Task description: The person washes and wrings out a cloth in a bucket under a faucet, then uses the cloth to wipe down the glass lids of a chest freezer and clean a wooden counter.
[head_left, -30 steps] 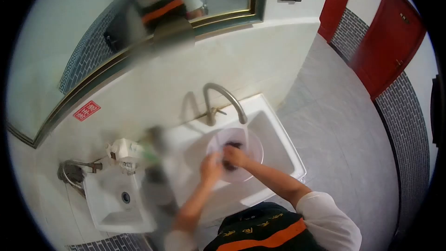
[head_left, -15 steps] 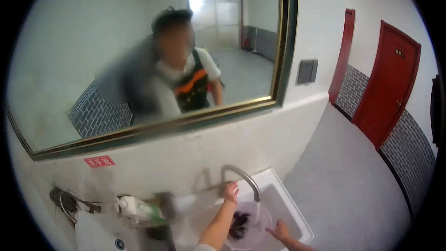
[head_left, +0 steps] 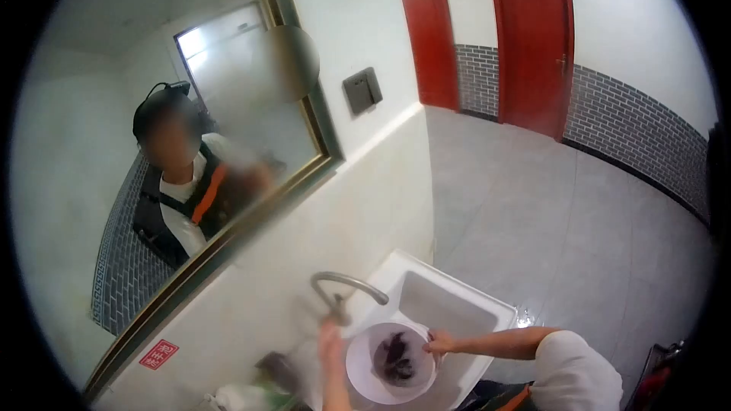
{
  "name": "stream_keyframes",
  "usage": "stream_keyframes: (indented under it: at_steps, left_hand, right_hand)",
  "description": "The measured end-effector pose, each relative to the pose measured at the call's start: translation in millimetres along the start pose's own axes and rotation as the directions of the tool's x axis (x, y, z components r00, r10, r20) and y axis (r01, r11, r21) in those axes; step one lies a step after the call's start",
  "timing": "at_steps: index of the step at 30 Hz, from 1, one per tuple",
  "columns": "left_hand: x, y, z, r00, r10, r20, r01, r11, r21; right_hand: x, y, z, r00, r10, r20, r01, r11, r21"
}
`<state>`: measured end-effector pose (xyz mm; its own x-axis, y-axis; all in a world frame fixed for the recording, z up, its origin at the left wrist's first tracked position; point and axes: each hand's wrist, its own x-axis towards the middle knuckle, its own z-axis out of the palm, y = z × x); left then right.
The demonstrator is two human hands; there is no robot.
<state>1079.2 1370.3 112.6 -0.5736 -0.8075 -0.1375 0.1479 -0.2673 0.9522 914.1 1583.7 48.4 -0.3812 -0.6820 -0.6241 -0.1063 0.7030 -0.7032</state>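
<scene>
A round whitish basin point(head_left: 364, 384) sits tilted in the white sink point(head_left: 487, 320), holding water and a dark, soft-looking clump point(head_left: 397, 358) I cannot identify. My right hand point(head_left: 438, 342) grips the basin's right rim, thumb and fingers closed on it. On the other side, my left hand point(head_left: 330, 344) is raised between the basin and the base of the curved metal tap point(head_left: 350, 280). Motion blurs its fingers, and I cannot tell whether it touches anything. No stream shows under the spout.
A large framed mirror point(head_left: 114, 205) hangs on the left wall, reflecting a person. Below it are a red sign point(head_left: 159, 355) and a partly visible whitish-green container point(head_left: 244, 397). Two red doors point(head_left: 529, 46) stand beyond the grey floor point(head_left: 518, 205). A switch plate point(head_left: 362, 91) is on the wall.
The view has turned right. My right hand has moved from apart beside the basin onto its rim. The stream from the tap is gone, and my left hand has lowered slightly.
</scene>
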Motion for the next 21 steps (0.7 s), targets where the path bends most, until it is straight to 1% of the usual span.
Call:
stream_keyframes:
  at_steps: [1,2,3,4,5,6,7,8,9,10,11,12,13,14,15,17,19,20,21]
  left_hand:
    - [-8,-24,-36,0.983,0.181,-0.011,-0.172,0.949,0.266]
    - [-22,-40,-64,0.965,0.262,0.011,-0.245,0.886,0.392]
    - [-36,-55,-91,0.940,0.341,0.033,-0.309,0.802,0.511]
    - [-60,-56,-106,0.924,0.358,-0.137,-0.235,0.811,0.535]
    - [-85,-50,-114,0.879,0.370,-0.301,-0.156,0.819,0.553]
    - [-109,-40,-118,0.879,0.369,-0.303,-0.213,0.871,0.442]
    - [-137,-20,-109,0.797,0.470,-0.380,0.023,0.604,0.796]
    - [-155,-20,-113,0.788,0.472,-0.396,0.114,0.521,0.846]
    - [-168,-19,-119,0.779,0.481,-0.402,0.195,0.423,0.885]
    - [-176,-20,-117,0.792,0.463,-0.398,0.212,0.402,0.891]
    - [-184,-21,-110,0.772,0.491,-0.403,0.233,0.372,0.899]
    - [-187,-21,-95,0.746,0.529,-0.405,0.246,0.347,0.905]
    - [-200,1,-48,0.766,0.480,-0.428,0.308,0.311,0.899]
    - [-203,-4,-31,0.759,0.507,-0.408,0.311,0.268,0.912]
    - [-201,-12,-24,0.760,0.526,-0.382,0.315,0.215,0.924]
    - [-200,-34,-3,0.762,0.560,-0.326,0.344,0.077,0.936]
    - [-193,-57,9,0.774,0.574,-0.267,0.385,-0.092,0.918]
    - [-188,-66,15,0.783,0.576,-0.236,0.403,-0.180,0.897]
    - [-188,-73,20,0.796,0.570,-0.206,0.420,-0.275,0.865]
  right_hand:
    - [-10,-6,-4,0.992,-0.128,-0.013,0.127,0.988,-0.086]
    - [-21,-18,-9,0.984,-0.176,-0.040,0.162,0.959,-0.233]
    - [-28,-21,-14,0.986,-0.164,-0.037,0.152,0.962,-0.227]
    - [-33,-20,-16,0.961,-0.274,-0.050,0.256,0.940,-0.225]
    - [-37,-16,-19,0.924,-0.378,-0.062,0.357,0.908,-0.220]
    - [-38,-12,-24,0.917,-0.399,0.003,0.397,0.912,-0.105]
    - [-40,-8,-29,0.903,-0.424,0.066,0.424,0.905,0.018]
    - [-65,-23,-44,0.911,-0.390,0.132,0.387,0.921,0.049]
    - [-88,-37,-61,0.912,-0.362,0.194,0.352,0.932,0.083]
    - [-104,-41,-74,0.913,-0.359,0.192,0.340,0.932,0.127]
    - [-117,-40,-85,0.910,-0.365,0.195,0.336,0.927,0.167]
    - [-127,-39,-94,0.908,-0.365,0.206,0.332,0.926,0.180]
    - [-137,-35,-108,0.908,-0.374,0.191,0.315,0.907,0.280]
    - [-144,-28,-125,0.909,-0.379,0.174,0.296,0.880,0.371]
    - [-146,-26,-137,0.910,-0.375,0.176,0.295,0.885,0.361]
    - [-153,-12,-175,0.912,-0.358,0.198,0.238,0.859,0.454]
    - [-153,7,-216,0.902,-0.381,0.203,0.249,0.843,0.476]
    - [-160,14,-238,0.917,-0.359,0.176,0.235,0.840,0.490]
    - [-159,27,-259,0.918,-0.352,0.184,0.225,0.842,0.490]
